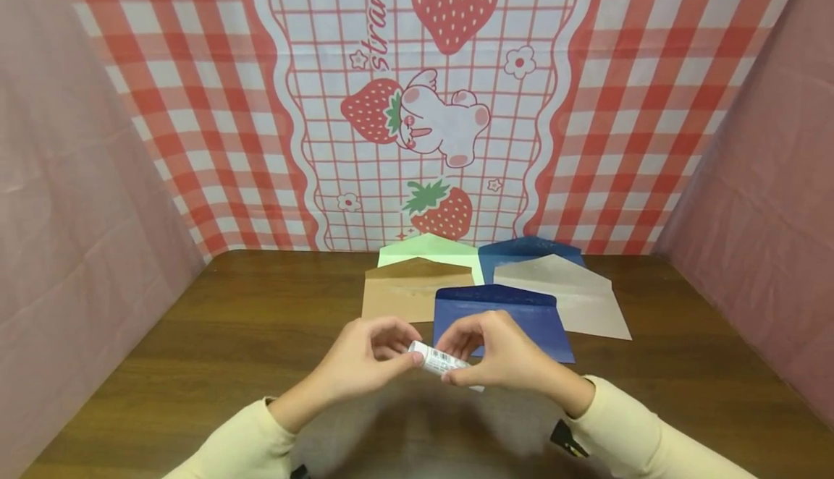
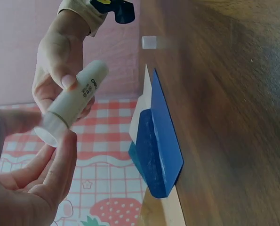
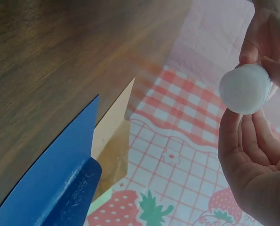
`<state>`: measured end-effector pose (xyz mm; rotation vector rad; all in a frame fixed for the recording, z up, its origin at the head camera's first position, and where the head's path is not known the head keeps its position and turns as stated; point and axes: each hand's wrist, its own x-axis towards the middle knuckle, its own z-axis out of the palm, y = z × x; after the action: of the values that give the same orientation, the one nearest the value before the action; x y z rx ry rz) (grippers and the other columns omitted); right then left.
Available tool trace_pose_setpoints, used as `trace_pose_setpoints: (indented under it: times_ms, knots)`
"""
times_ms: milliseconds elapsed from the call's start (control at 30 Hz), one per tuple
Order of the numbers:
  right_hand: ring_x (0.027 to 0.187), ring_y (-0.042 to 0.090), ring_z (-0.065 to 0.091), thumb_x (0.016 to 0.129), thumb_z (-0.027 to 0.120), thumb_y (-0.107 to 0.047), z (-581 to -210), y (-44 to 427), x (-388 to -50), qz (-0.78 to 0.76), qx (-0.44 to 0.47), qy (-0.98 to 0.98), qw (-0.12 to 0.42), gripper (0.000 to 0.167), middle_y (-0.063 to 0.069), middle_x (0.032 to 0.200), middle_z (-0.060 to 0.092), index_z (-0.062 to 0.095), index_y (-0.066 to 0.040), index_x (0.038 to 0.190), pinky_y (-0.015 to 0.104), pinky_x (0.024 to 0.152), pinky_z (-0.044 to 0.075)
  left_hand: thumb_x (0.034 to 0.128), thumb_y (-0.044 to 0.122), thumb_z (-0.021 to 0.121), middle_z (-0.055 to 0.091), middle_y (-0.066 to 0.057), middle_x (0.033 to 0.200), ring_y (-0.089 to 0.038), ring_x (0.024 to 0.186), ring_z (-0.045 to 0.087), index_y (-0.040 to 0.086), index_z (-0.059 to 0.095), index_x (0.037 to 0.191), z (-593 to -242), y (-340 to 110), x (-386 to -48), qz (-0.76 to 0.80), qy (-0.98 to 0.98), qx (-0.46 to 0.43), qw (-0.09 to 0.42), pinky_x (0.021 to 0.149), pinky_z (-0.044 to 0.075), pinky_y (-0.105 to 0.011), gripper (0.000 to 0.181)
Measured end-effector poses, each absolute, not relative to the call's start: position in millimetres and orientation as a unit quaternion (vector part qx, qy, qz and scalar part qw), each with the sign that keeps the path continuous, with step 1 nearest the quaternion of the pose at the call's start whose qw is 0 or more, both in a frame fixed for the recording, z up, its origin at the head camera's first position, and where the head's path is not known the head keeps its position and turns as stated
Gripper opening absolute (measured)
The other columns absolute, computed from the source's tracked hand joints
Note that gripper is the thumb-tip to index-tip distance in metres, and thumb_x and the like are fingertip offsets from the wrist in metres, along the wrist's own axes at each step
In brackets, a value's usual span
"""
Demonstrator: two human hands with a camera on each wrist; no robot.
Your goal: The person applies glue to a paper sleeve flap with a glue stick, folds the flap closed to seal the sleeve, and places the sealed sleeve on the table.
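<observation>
Grip: your left hand [image 1: 365,357] pinches the clear end of the glue stick [image 1: 439,360], right hand [image 1: 500,354] its body, above the table [image 1: 260,341]. Uneven pull could slip it onto the navy envelope [image 1: 524,312] just beyond, which blocks four other envelopes [image 1: 404,298]. Small whitish piece [image 2: 149,42], easily knocked.

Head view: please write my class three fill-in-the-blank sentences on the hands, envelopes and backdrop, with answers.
1. The person's left hand and right hand together hold a ____ cylindrical tube.
2. On the brown wooden table lie ____ coloured paper envelopes.
3. The fruits printed on the red-and-white checked cloth backdrop are ____.
Missing words: white; five; strawberries.
</observation>
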<state>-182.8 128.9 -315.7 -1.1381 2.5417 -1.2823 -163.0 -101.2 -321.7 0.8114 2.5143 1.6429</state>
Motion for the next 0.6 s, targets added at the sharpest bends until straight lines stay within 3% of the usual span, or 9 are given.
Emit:
trace_pose_setpoints:
  times_ms: [133, 467, 600]
  knots:
    - [0.064, 0.000, 0.063, 0.072, 0.080, -0.012, -315.4, 128.4, -182.3, -0.420, -0.364, 0.830, 0.046, 0.019, 0.001, 0.078, 0.072, 0.072, -0.009, 0.089, 0.023, 0.062, 0.057, 0.0824, 0.009, 0.071, 0.070, -0.018, 0.093, -0.005, 0.080, 0.064, -0.003, 0.067, 0.098, -321.3, -100.9, -163.1, 0.538, 0.804, 0.251, 0.016, 0.075, 0.057, -0.018, 0.020]
    - [0.068, 0.002, 0.064, 0.072, 0.082, -0.015, -318.3, 131.1, -184.9, -0.450, -0.363, 0.809, 0.108, 0.025, 0.009, 0.083, 0.073, 0.072, -0.004, 0.092, 0.025, 0.064, 0.058, 0.0829, 0.005, 0.071, 0.071, -0.013, 0.094, -0.009, 0.083, 0.069, 0.000, 0.067, 0.099, -322.8, -104.9, -161.3, 0.485, 0.790, 0.374, -0.036, 0.078, 0.058, -0.022, 0.018]
    - [0.075, 0.002, 0.066, 0.078, 0.077, -0.014, -320.9, 131.9, -186.2, -0.454, -0.387, 0.792, 0.130, 0.025, 0.012, 0.089, 0.073, 0.070, -0.002, 0.098, 0.026, 0.070, 0.058, 0.0825, 0.010, 0.073, 0.072, -0.012, 0.091, -0.005, 0.078, 0.068, 0.002, 0.068, 0.096, -321.6, -104.4, -158.4, 0.493, 0.800, 0.342, -0.027, 0.073, 0.058, -0.020, 0.017]
